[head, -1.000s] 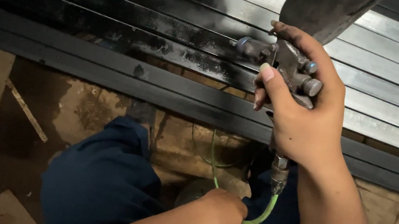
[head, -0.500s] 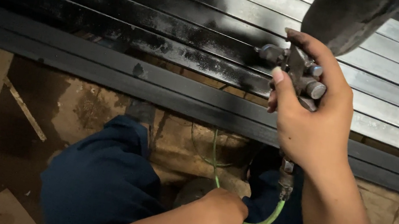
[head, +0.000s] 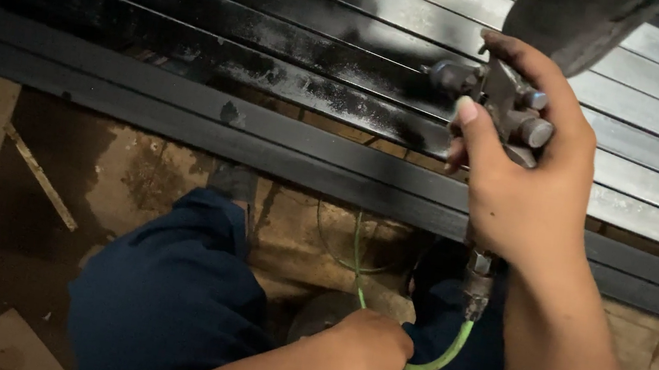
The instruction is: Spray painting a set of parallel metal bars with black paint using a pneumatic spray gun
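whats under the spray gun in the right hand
Below the spray gun, a metal fitting hangs from its handle, and a green hose curves from it to the left hand. The right hand covers the handle itself. Beneath are dark blue trouser legs.

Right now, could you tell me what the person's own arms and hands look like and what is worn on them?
Both are bare: the right hand and left hand wear no gloves, rings or watch, and both forearms show no sleeves. The right thumb's nail is short and pale. Dark blue trousers cover the legs below.
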